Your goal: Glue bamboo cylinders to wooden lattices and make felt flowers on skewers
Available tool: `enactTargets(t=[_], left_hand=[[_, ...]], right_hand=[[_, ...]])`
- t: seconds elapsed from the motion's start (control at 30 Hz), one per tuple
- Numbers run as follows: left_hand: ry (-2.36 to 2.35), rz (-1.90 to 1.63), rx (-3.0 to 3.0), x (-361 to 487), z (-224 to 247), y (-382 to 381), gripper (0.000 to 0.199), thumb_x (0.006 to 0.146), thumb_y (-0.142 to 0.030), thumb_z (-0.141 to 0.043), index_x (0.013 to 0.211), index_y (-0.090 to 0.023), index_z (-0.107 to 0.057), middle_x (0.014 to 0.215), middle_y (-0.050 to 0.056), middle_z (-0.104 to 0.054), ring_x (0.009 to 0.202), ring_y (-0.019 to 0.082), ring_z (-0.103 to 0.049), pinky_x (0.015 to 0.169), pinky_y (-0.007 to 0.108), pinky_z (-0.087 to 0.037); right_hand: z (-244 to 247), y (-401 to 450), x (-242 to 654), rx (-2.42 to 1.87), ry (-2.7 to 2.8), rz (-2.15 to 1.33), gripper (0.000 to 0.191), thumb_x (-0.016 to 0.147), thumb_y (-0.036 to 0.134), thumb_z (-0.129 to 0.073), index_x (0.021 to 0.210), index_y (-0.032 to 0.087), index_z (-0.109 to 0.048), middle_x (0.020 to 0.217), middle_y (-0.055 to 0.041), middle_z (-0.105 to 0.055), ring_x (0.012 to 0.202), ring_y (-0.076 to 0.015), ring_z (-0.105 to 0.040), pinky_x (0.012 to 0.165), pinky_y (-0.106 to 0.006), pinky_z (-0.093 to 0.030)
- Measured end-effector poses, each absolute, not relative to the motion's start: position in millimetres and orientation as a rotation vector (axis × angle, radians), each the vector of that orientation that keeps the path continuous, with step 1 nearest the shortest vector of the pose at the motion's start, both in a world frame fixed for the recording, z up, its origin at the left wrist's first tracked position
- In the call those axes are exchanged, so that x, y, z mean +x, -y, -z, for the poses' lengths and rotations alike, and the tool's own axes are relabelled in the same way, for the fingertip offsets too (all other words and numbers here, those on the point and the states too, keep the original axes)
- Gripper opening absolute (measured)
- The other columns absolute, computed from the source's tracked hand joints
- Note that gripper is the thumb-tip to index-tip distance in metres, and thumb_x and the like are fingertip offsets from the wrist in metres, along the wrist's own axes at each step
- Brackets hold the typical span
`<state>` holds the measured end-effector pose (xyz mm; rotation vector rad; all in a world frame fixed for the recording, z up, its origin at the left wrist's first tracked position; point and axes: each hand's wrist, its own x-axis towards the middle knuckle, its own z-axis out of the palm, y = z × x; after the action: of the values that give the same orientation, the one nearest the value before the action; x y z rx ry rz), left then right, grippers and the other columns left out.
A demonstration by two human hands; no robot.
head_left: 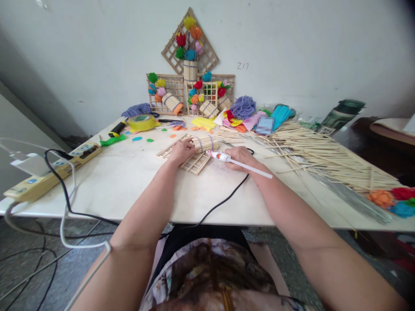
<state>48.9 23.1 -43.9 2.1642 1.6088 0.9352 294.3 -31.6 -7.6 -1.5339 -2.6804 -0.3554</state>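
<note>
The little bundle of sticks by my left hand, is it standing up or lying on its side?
Lying on its side. The bundle of sticks rests lengthwise on the flat wooden grid, with the left hand touching it.

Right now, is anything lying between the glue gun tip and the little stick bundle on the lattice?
Nothing visible. The right hand holds the glue gun with its tip beside the stick bundle, which the left hand steadies on the lattice.

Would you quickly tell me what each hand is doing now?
Left hand: open, resting on the stick bundle.
Right hand: closed around the glue gun.
</note>
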Motion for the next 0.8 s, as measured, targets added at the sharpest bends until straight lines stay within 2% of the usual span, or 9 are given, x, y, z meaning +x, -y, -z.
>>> enactTargets(t=[0.47, 0.8], left_hand=[[-1.571, -0.923, 2.155, 49.9, 39.1, -18.7, 0.025, 0.068, -0.047, -0.060, 0.064, -0.023, -0.067, 0.127, 0.000, -0.057, 0.119, 0.027, -0.049, 0.102, 0.035, -0.036], [-1.628, -0.880, 2.172, 51.0, 36.4, -16.5, 0.020, 0.069, -0.042, -0.061, 0.064, -0.022, -0.065, 0.124, 0.001, -0.059, 0.120, 0.025, -0.046, 0.103, 0.037, -0.033]], right_hand=[[15.0, 24.8, 305.7, -1.454, 2.541, 0.309, 0.025, 0.071, 0.028, -0.048, 0.086, 0.016, -0.064, 0.076, -0.0081, -0.067, 0.069, -0.0217, -0.059, 0.059, -0.027, -0.034], [16.4, 27.3, 303.2, -1.346, 2.503, 0.250, 0.024, 0.068, 0.023, -0.049, 0.085, 0.016, -0.065, 0.073, -0.0075, -0.067, 0.066, -0.0198, -0.058, 0.057, -0.025, -0.034]])
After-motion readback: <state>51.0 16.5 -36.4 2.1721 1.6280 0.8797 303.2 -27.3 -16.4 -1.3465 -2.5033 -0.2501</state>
